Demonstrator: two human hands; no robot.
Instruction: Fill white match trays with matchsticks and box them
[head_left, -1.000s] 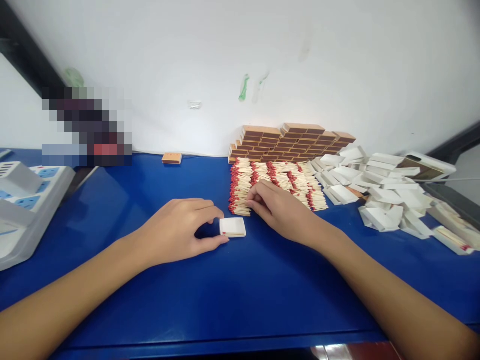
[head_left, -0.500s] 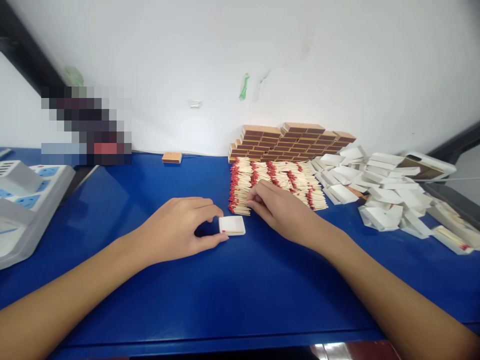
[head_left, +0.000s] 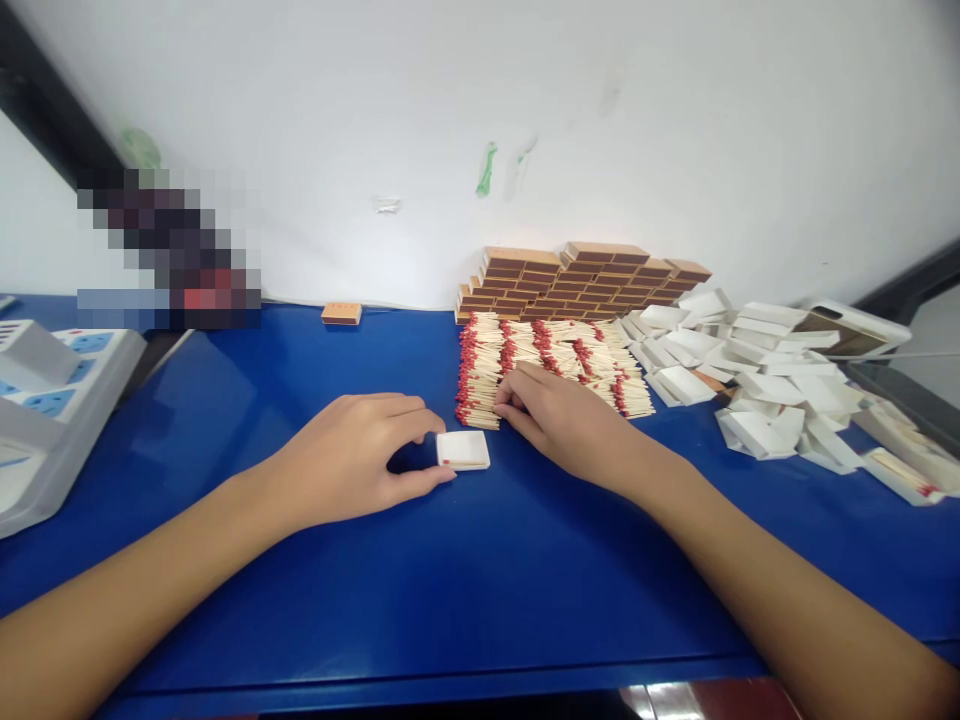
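Note:
A small white matchbox tray (head_left: 463, 447) lies on the blue table, with a red-tipped match along its near side. My left hand (head_left: 369, 450) grips the tray's left end between thumb and fingers. Just right of the tray, my right hand (head_left: 559, 412) has thumb and forefinger pinched together against the pile of matches (head_left: 480, 375). Whatever sits between those fingertips is too small to make out. The matches lie in several rows, red heads mostly to the left, and my right hand covers part of them.
Behind the matches rises a stack of closed matchboxes (head_left: 585, 285). White empty trays (head_left: 757, 365) are heaped on the right, near a phone (head_left: 855, 330) and a tray of matches (head_left: 900, 475). One matchbox (head_left: 341, 313) lies alone at the back; a power strip (head_left: 82, 430) is at left.
Almost nothing differs. The view has shifted very slightly, and both hands keep their places at the tray and the matches.

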